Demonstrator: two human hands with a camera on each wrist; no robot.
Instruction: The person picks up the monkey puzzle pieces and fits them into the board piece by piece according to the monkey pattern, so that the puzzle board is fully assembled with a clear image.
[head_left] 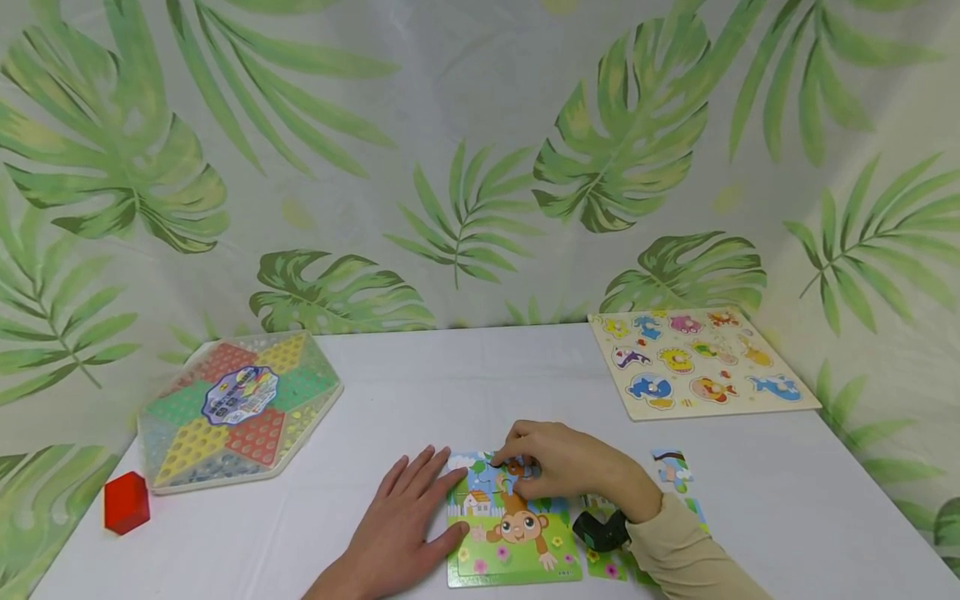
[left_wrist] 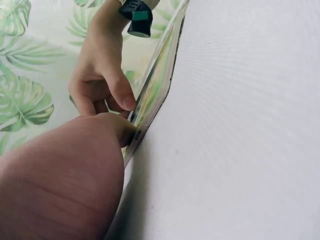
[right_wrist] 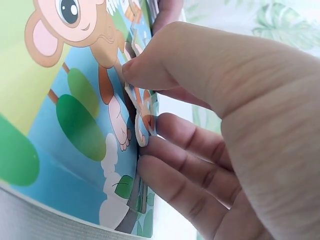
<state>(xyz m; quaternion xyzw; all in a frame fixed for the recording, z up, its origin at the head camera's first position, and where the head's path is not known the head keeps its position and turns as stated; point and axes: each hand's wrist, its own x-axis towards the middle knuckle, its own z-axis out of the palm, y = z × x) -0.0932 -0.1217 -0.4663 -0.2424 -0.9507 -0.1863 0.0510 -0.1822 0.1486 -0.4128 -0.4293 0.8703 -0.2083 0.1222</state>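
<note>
A jigsaw puzzle board [head_left: 525,567] with a cartoon monkey, a house and flowers lies on the white table. My left hand [head_left: 408,521] rests along its left edge, fingers extended and thumb on the board's side. Over the upper part of the picture, my right hand [head_left: 566,462] pinches a puzzle piece [right_wrist: 141,117] between thumb and fingers. In the right wrist view this piece sits tilted above the board's surface, its pale edge showing. The hand partly covers the picture's upper right in the head view.
Loose puzzle pieces [head_left: 672,468] lie right of the board, some under the right forearm. A Chinese checkers board [head_left: 240,408] is at the left, with a red block [head_left: 126,502] near it. A sea-animal peg puzzle [head_left: 701,367] lies at the back right, before a leaf-patterned curtain [head_left: 465,208].
</note>
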